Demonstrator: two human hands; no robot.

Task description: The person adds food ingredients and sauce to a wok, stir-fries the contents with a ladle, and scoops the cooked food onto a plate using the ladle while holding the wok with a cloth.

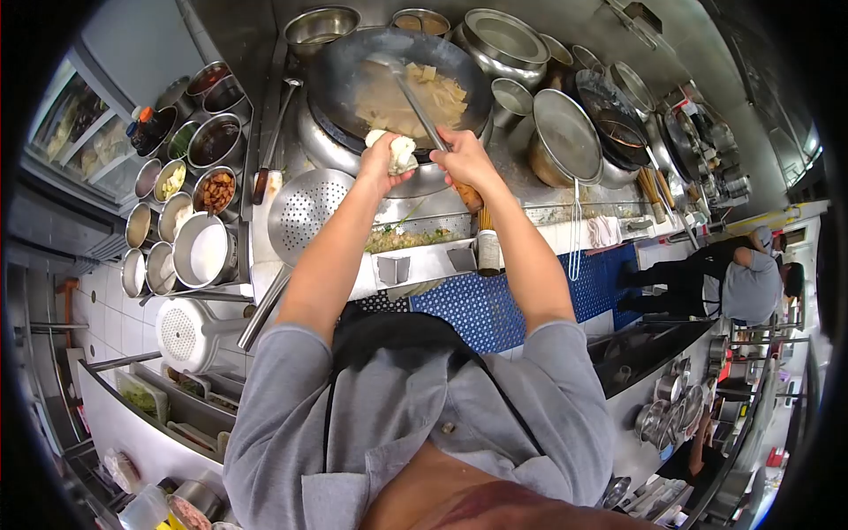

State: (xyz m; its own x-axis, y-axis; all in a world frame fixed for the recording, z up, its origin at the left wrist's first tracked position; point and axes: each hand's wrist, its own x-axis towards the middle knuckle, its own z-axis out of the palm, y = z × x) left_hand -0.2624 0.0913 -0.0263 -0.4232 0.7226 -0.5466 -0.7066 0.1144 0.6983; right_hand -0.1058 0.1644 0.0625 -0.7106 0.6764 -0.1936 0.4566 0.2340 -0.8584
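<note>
Head view: left hand (376,164) grips cloth (399,154) by wok (340,75) edge; right hand (468,164) clasps ladle (419,108).

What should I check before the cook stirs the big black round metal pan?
1. Right hand grips the long silver metal ladle with the wooden end: ok.
2. Left hand holds the crumpled white cloth: ok.
3. Pale yellow food pieces are inside the black round metal pan: ok.
4. Round silver strainer with holes is outside the pan: ok.
5. Cloth is clear of the pan's edge: cannot tell.
6. Flame is lit underneath: cannot tell, it's hidden.
</note>
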